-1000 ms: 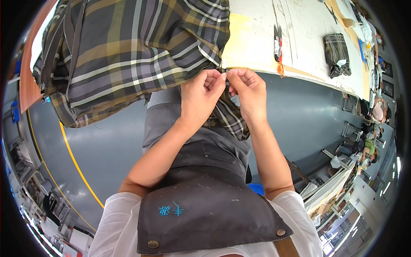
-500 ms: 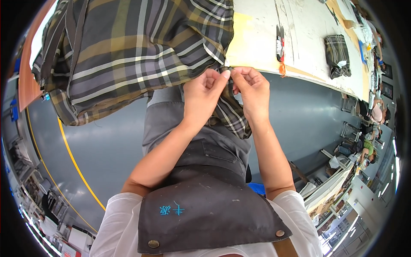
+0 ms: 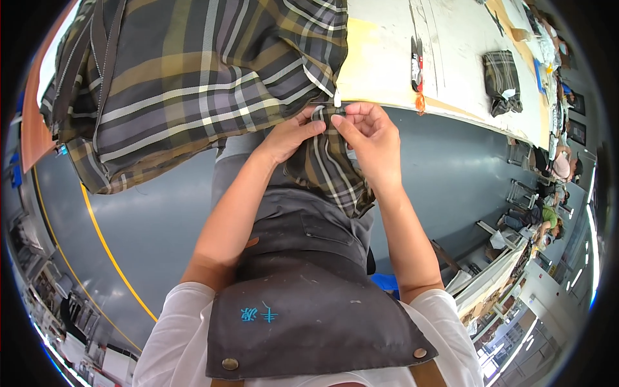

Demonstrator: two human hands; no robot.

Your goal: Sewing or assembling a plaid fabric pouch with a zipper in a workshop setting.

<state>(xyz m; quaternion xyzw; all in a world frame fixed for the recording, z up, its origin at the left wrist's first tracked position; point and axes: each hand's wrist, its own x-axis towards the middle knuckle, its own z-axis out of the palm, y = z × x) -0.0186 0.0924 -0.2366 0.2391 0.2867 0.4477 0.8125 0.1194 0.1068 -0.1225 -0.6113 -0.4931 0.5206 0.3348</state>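
Observation:
A large plaid jacket (image 3: 167, 84) in grey, olive and white, with a long zip, lies over the left part of the table and hangs past its front edge. In front of that edge, a narrower piece of the same plaid cloth (image 3: 330, 169) hangs down over my apron. My left hand (image 3: 291, 137) pinches its upper left edge between thumb and fingers. With thumb and forefinger, my right hand (image 3: 372, 137) grips its upper right edge. A small white tag (image 3: 337, 98) shows just above the cloth, by the table edge.
On the pale table (image 3: 380, 58) lie thread snips (image 3: 416, 68) with an orange tassel. Farther right sits a folded plaid bundle (image 3: 501, 80) with a white label. Several people work at the far right, near stools. Yellow lines (image 3: 116, 248) mark the grey floor at left.
My hands have moved apart and slightly down, spreading the top of the hanging plaid cloth between them. More of its face and the white tag now show.

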